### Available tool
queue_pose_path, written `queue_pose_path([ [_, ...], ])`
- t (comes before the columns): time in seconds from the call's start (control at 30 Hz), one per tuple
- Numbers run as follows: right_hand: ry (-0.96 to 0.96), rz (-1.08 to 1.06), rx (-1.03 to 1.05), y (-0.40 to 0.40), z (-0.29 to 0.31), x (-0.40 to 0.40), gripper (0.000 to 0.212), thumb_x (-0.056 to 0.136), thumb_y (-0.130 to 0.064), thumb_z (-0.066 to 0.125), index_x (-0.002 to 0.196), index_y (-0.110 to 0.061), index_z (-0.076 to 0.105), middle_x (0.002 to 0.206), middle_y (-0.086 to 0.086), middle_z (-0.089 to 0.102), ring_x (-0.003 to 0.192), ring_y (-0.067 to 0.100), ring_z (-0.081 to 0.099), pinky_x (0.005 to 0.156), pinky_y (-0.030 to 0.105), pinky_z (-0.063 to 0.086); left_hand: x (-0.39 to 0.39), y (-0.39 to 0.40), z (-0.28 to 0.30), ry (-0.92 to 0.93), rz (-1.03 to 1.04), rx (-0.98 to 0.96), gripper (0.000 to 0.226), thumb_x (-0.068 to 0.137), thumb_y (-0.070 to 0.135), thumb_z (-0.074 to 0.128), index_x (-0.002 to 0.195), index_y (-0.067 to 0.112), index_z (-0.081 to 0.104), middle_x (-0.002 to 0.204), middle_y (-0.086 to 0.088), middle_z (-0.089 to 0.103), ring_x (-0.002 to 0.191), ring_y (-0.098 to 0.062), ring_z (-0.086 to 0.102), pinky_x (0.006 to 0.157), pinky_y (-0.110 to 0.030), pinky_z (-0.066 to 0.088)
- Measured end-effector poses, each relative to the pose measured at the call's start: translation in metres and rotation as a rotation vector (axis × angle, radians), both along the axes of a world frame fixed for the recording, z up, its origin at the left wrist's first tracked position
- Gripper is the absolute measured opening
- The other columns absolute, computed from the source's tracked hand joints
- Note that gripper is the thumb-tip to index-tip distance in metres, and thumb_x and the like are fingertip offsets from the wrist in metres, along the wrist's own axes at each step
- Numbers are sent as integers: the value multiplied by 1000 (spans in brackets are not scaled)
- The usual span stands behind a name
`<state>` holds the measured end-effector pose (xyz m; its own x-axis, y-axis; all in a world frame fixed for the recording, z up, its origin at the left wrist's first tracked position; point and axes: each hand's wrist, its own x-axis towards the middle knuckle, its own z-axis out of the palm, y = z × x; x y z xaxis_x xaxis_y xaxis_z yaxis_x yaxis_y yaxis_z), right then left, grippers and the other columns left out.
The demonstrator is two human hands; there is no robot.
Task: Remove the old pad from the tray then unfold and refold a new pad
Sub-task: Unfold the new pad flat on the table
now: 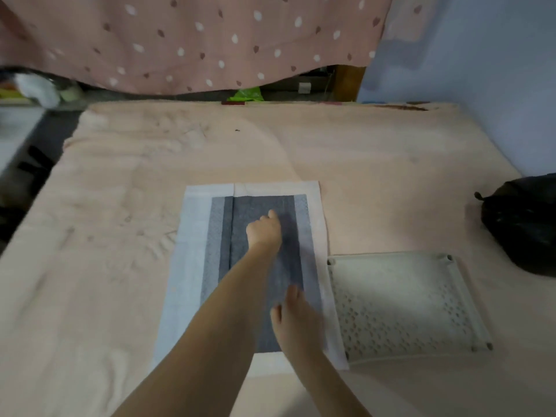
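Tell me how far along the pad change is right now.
Done, it seems: the perforated tray lies bare on the pink blanket, with no old pad in it; a tied black bag sits to its right, contents unseen. In hand: the new pad lies partly folded, one panel lapped over the centre, with the left hand and right hand pressing flat on it. Left: finishing the refold.

- Single view: a wide-angle camera worn on the person's head, looking forward and steeply down.
- Both forearms enter from the bottom edge, close to the lens.
- The pink blanket (120, 266) fills the middle ground; the dotted curtain (192, 40) closes the far edge.
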<state>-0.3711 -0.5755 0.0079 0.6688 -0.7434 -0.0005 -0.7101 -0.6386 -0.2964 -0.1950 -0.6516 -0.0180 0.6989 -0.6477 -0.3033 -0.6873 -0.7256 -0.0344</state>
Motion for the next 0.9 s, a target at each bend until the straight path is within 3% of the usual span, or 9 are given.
queue_pose_path([
  [0.1,47,153,98,25,-3,24,36,85,-29,62,113,-7,59,80,2,67,63,13,66,50,19,32,23,48,-1,-16,124,45,57,94,7,43,146,6,18,135,-13,49,108,-29,60,80,-33,47],
  [0.23,23,298,99,55,-11,44,29,93,-31,48,115,-13,56,93,1,67,80,14,67,63,23,48,43,108,-4,-23,218,45,41,94,8,40,135,8,32,127,-10,54,105,-28,62,77,-33,47],
  [0.33,76,412,175,75,-23,54,35,99,-31,32,127,-14,44,108,2,63,95,18,64,77,29,50,52,143,-6,77,248,-38,25,94,11,38,118,7,41,114,-12,58,98,-33,62,72,-35,43],
  [0.43,85,456,169,95,-29,64,33,98,-34,33,121,-12,44,114,6,55,96,22,63,77,31,50,60,169,-10,122,299,-132,22,96,15,38,115,5,43,114,-15,55,101,-35,58,74,-37,41],
  [0.57,107,439,163,120,-38,77,36,97,-43,38,114,-13,46,112,7,54,95,21,63,74,30,50,71,189,-17,182,412,-290,26,91,4,36,115,-3,44,121,-22,44,111,-39,45,85,-46,42],
  [0.77,315,157,109,146,-52,108,62,92,-60,38,121,-6,43,109,11,55,92,24,60,71,33,49,97,187,-22,319,393,-461,28,92,6,38,117,-2,47,125,-21,41,108,-37,47,89,-43,44],
  [0.83,298,63,56,154,-51,120,63,84,-60,55,108,-2,54,95,14,60,76,23,63,57,31,51,103,179,-20,353,371,-442,29,91,5,39,119,-3,45,127,-21,40,111,-37,46,89,-42,43],
  [0.9,265,37,-3,160,-48,126,57,63,-56,79,80,-3,64,70,12,61,52,19,60,35,24,44,104,169,-14,388,384,-415,30,91,5,43,120,-3,42,129,-21,39,116,-36,44,90,-39,42],
])
